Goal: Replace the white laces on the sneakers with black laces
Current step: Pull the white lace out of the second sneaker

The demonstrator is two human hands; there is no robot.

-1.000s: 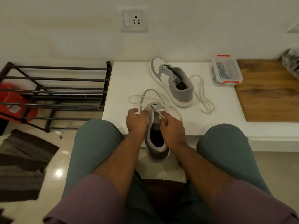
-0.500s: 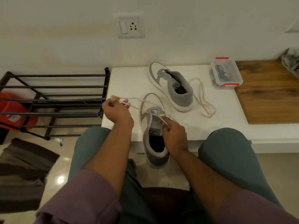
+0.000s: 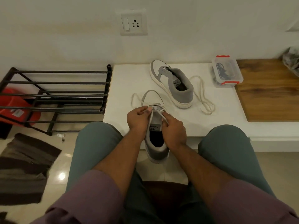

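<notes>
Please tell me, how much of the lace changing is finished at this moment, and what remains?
Done: the far sneaker has no lace, and its white lace lies loose on the white table. In hand: the left hand and right hand pinch the white lace still threaded in the near sneaker. Left: finishing that, then threading black laces; dark ones seem to wait in the clear box.
</notes>
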